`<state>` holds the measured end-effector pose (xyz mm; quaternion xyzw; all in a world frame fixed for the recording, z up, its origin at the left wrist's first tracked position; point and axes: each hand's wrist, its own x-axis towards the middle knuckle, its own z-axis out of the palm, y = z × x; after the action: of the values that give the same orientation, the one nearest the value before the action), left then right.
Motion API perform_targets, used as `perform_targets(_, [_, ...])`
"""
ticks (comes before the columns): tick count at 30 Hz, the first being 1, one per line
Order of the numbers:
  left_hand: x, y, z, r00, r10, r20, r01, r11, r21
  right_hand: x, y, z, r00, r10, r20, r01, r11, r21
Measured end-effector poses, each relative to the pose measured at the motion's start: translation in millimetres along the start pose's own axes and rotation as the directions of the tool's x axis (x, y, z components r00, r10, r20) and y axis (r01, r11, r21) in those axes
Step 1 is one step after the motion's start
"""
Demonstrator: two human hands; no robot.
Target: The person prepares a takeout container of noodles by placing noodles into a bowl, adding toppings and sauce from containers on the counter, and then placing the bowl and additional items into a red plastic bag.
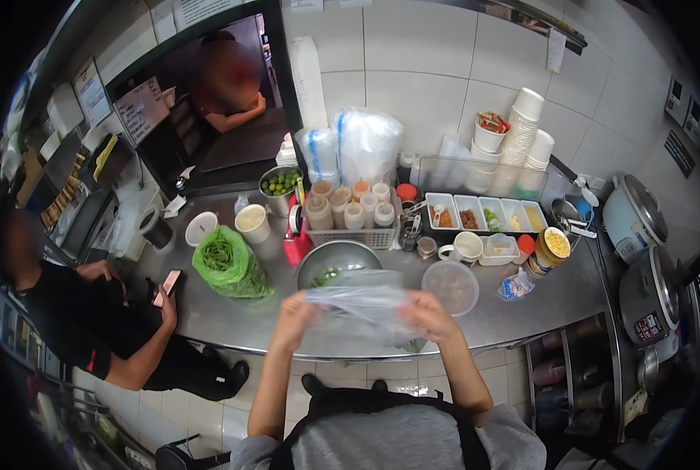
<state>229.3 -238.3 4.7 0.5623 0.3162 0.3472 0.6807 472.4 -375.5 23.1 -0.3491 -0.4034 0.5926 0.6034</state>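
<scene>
A clear plastic bag (356,302) is stretched between my two hands above the counter's front edge. Its left side is pinched in my left hand (295,320), and my right hand (433,316) grips the other side; both are slightly blurred. Just beyond the bag, a steel mixing bowl (338,255) holds some green pieces, and the bag hides its near part. To the right of the bowl sits a round translucent lidded container (450,288). On the left stands a green plastic bag (232,270) filled with long green beans.
A basket (356,238) of squeeze bottles stands behind the bowl, beside a red jug (296,244). White topping trays (456,212), a mug (466,247) and a jar (550,252) line the right. One person (73,317) holds a phone (168,288) at left; another (226,88) leans at the hatch.
</scene>
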Motion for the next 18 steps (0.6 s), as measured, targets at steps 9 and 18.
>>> perform_targets(9, [-40.8, 0.7, -27.5, 0.937, -0.334, 0.097, 0.345, 0.928, -0.139, 23.1, 57.9, 2.5, 0.97, 0.067, -0.235, 0.002, 0.96, 0.281])
perform_targets(18, [-40.2, -38.5, -128.2, 0.886, 0.023, -0.463, -0.203, 0.918, -0.341, 20.5, 76.0, 97.7, 0.909, 0.271, 0.316, -0.357, 0.899, 0.255])
